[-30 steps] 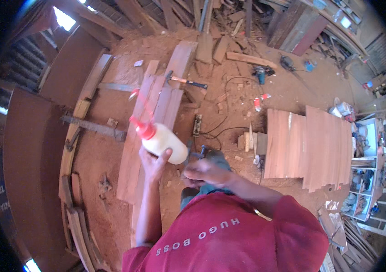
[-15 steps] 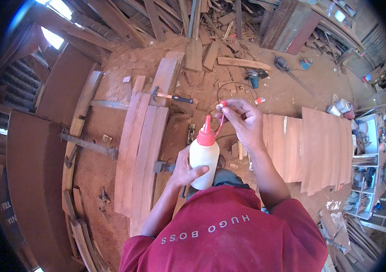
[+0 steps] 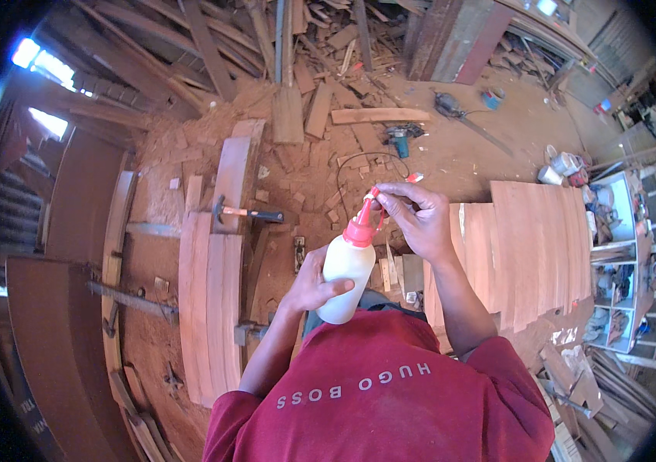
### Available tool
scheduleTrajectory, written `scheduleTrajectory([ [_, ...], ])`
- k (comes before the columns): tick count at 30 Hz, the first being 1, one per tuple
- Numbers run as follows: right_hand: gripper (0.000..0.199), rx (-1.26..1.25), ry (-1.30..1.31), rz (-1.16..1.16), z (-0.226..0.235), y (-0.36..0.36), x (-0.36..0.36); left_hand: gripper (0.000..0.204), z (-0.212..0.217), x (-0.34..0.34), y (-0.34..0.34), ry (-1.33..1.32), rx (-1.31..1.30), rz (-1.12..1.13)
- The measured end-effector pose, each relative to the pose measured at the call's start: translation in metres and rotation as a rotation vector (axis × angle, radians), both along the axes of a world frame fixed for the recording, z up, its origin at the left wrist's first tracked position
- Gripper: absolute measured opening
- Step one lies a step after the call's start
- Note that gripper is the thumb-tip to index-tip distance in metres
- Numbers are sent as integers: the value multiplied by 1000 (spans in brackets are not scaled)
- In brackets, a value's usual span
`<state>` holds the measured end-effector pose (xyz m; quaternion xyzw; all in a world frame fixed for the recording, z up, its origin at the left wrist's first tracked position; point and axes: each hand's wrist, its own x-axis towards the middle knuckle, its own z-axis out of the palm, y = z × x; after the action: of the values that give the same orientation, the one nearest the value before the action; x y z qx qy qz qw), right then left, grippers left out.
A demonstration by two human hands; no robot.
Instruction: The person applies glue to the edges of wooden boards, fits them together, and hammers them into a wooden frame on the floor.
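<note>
My left hand (image 3: 308, 286) grips a white squeeze bottle (image 3: 345, 269) with a red nozzle, held upright in front of my chest. My right hand (image 3: 414, 217) pinches the red tip of the nozzle (image 3: 372, 197) between its fingers. Below the bottle lies a sawdust-covered floor. A set of curved reddish boards (image 3: 211, 308) lies to my left on the floor. A stack of flat reddish boards (image 3: 528, 250) lies to my right.
A hammer (image 3: 244, 213) rests across the curved boards. A blue power tool (image 3: 400, 141) with a black cable and another tool (image 3: 451, 108) lie farther off. Scrap timber (image 3: 297, 54) is piled at the back. Shelves (image 3: 620, 254) stand at right; curved frames (image 3: 120, 254) at left.
The bottle has come up from my left side to the middle, upright. My right hand has risen to its nozzle and now pinches the tip.
</note>
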<state>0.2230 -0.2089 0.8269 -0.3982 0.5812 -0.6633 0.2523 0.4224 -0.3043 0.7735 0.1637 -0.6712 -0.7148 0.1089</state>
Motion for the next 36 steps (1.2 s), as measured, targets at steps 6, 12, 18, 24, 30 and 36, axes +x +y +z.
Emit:
scheduleTrajectory([
  [6, 17, 39, 69, -105, 2, -2, -50, 65, -6, -58, -24, -12, 20, -113],
  [12, 17, 47, 186, -198, -11, -28, -111, 69, -14, -126, -67, -8, 23, -189],
  [18, 14, 90, 407, -290, -22, -84, -196, 71, -31, -224, -144, -6, -1, -274],
  [24, 16, 176, 618, -386, -15, -148, -286, 71, -42, -332, -230, -82, 149, -427],
  [30, 17, 267, 550, -567, -19, -171, -358, 66, -28, -437, -272, -225, -111, -514],
  [36, 23, 263, 588, -610, -21, -177, -455, 66, -40, -553, -293, -152, 212, -648],
])
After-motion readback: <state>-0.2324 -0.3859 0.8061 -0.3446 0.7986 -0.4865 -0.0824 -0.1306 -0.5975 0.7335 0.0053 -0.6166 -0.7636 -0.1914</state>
